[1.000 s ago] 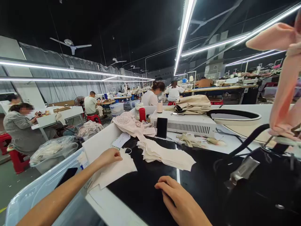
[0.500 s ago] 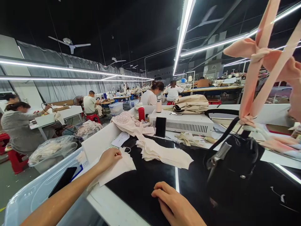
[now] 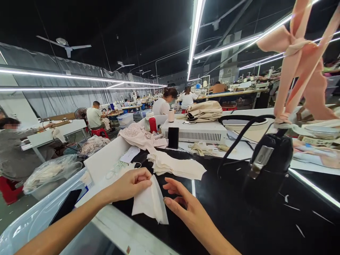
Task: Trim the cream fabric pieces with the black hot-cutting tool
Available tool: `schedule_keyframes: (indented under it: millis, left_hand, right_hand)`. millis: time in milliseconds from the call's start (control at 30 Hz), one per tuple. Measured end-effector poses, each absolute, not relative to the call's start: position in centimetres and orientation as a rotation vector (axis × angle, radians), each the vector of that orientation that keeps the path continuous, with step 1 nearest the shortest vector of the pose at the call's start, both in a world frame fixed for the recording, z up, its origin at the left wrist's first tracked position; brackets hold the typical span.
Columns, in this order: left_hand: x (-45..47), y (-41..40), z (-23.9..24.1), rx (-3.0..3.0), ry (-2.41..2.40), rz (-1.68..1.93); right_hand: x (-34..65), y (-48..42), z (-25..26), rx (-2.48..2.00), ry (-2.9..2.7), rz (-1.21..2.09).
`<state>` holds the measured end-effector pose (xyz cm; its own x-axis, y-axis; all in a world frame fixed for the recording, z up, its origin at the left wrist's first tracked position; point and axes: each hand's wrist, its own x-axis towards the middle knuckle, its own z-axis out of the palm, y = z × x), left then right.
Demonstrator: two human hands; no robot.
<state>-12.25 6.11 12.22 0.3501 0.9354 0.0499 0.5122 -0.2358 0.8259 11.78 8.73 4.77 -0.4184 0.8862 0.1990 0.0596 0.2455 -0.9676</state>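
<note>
My left hand (image 3: 134,186) pinches the upper edge of a cream fabric piece (image 3: 148,205), which hangs folded over the black tabletop (image 3: 212,212). Just right of that cloth is my right hand (image 3: 183,202), fingers apart and curved, holding nothing. Behind both hands lies a stack of cream fabric pieces (image 3: 175,165), its layers slightly fanned. A black machine head (image 3: 271,159) with a metal plate stands to the right, and peach fabric strips (image 3: 294,71) are knotted above it.
A phone (image 3: 173,137) leans against a white vented box (image 3: 196,131). Lace-trimmed fabric (image 3: 135,134) and a red bottle (image 3: 152,124) are at the back left. A blue-tinted plastic bin (image 3: 23,226) with a dark phone (image 3: 66,205) on it borders the table. Several people sit at other tables.
My left hand has lifted one cream piece off the left side and brought it right over the black surface. My right hand has moved up and left towards it, fingers opening.
</note>
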Motion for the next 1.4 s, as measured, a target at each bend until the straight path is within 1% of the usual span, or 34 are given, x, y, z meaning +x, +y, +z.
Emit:
schedule_keyframes:
  millis: [133, 200, 333, 467, 633, 700, 767, 867, 1000, 1100, 1200, 1300, 1400]
  left_hand:
    - [-9.5, 5.4, 13.2, 1.837, 1.119, 0.659]
    - [-8.8, 5.3, 13.5, 1.847, 1.106, 0.652]
    - [-8.4, 5.3, 13.6, 1.886, 1.135, 0.626]
    - [-7.6, 5.4, 12.8, 1.943, 1.141, 0.618]
    - [-5.8, 5.7, 11.4, 1.972, 1.094, 0.662]
    - [-5.3, 5.8, 11.1, 1.999, 1.075, 0.708]
    - [-5.2, 5.8, 11.0, 2.055, 1.059, 0.786]
    - [-5.8, 5.5, 10.9, 2.170, 1.032, 0.938]
    - [-7.2, 4.8, 10.9, 2.362, 0.965, 1.185]
    - [-7.9, 4.2, 11.1, 2.512, 0.761, 1.377]
    - [-8.1, 3.5, 11.4, 2.551, 0.599, 1.488]
    - [-8.2, 2.7, 11.8, 2.535, 0.528, 1.554]
    - [-8.5, 1.8, 12.2, 2.531, 0.487, 1.595]
  right_hand:
    - [11.4, 7.8, 4.7, -0.572, -1.592, 1.803]
    - [11.6, 7.0, 4.2, -0.516, -1.569, 1.985]
    - [12.7, 5.2, 3.8, -0.613, -1.533, 2.102]
    - [14.5, 3.9, 4.8, -0.742, -1.602, 2.045]
    - [16.8, 2.7, 5.7, -0.953, -1.791, 1.816]
    - [17.6, 2.5, 5.8, -1.029, -1.839, 1.670]
    - [18.1, 2.5, 5.9, -1.107, -1.913, 1.408]
    - [18.3, 2.7, 6.1, -1.182, -2.015, 0.932]
    - [18.1, 3.1, 6.8, -1.029, -2.098, 0.477]
    - [17.9, 3.0, 7.8, -0.808, -2.106, 0.154]
    - [17.9, 2.5, 8.8, -0.698, -2.076, -0.016]
    - [17.7, 2.0, 9.7, -0.654, -2.069, -0.131]
    - [17.4, 1.8, 10.5, -0.582, -2.057, -0.339]
